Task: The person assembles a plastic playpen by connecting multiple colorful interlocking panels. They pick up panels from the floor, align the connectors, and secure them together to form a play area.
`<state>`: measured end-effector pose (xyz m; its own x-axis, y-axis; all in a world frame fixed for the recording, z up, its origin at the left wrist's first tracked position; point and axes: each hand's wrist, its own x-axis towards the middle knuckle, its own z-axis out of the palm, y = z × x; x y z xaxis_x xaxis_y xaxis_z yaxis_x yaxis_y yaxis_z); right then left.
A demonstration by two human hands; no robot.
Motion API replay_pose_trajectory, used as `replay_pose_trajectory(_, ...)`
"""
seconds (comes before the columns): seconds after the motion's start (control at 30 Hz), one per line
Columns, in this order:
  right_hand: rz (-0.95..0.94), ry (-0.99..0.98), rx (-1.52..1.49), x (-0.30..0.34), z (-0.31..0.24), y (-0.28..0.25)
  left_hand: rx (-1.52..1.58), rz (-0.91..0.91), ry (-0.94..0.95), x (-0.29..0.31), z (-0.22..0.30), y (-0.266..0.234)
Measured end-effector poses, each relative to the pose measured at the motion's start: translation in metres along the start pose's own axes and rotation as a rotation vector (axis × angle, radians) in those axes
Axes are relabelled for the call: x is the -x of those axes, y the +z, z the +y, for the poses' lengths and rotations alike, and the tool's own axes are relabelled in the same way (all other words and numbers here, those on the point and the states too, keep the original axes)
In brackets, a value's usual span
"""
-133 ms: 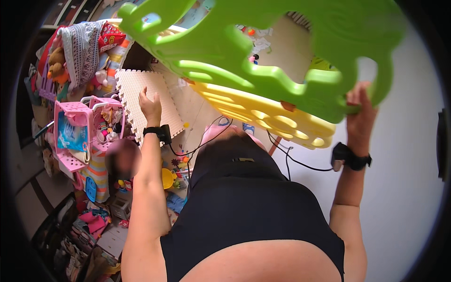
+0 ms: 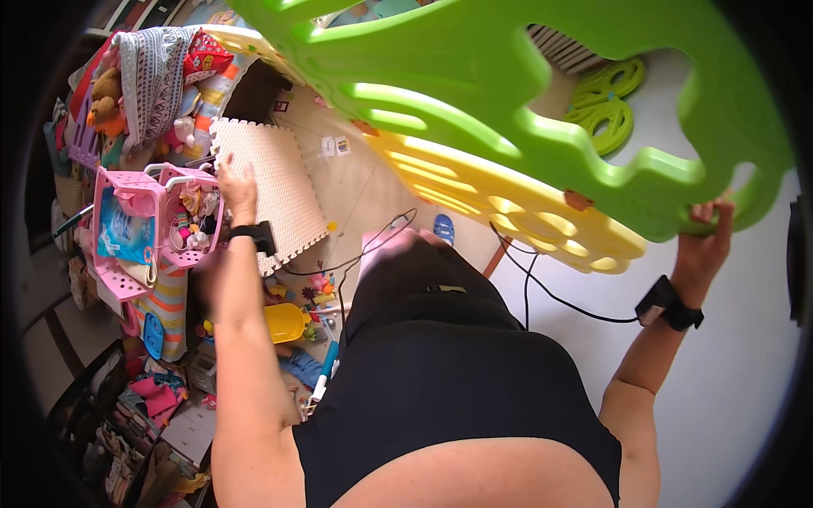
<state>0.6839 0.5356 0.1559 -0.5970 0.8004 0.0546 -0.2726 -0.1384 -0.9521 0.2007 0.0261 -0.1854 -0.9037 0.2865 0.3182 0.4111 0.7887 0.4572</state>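
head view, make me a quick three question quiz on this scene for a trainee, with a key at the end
1. Short answer: which hand grips the green plastic playpen panel?

2. True or false: the left hand is gripping the yellow panel.

3. Multiple choice: which of these is to the left of the peach jigsaw-edged foam mat in the picture?
A) blue sandal
B) pink perforated basket
C) yellow panel

Key
1. The right hand, its fingers hooked through an opening near the panel's edge.
2. False; the left hand is open, apart from the yellow panel.
3. B
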Motion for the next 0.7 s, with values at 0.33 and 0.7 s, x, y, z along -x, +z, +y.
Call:
replay_pose_trajectory(0.33,0.066,-0.098,0.38,0.014,0.001,0.021,-0.016,0.111,0.268,-0.049,0.07,-0.1)
replay_pose_trajectory(0.7,-0.377,-0.21,1.058,0.04,0.233,0.119,0.036,-0.381,1.181,0.01,0.374,-0.111)
